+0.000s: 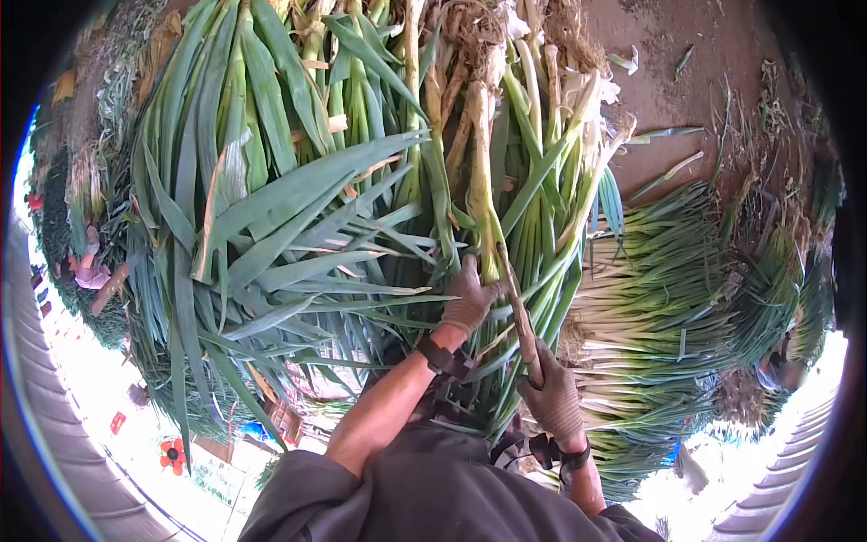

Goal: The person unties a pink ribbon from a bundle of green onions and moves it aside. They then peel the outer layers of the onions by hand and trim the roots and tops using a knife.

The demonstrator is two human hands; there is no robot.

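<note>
Trimming at the leek bunch

My left hand (pixel 468 303) clenches one leek stalk (pixel 481 203) in the upright bunch; my right hand (pixel 553 397) grips a long blade (pixel 521 316) beside it. Next, I judge, comes a controlled cut, clear of my fingers.

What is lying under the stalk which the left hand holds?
Under the stalk in the left hand lie more green leeks. The ground below them is hidden.
</note>
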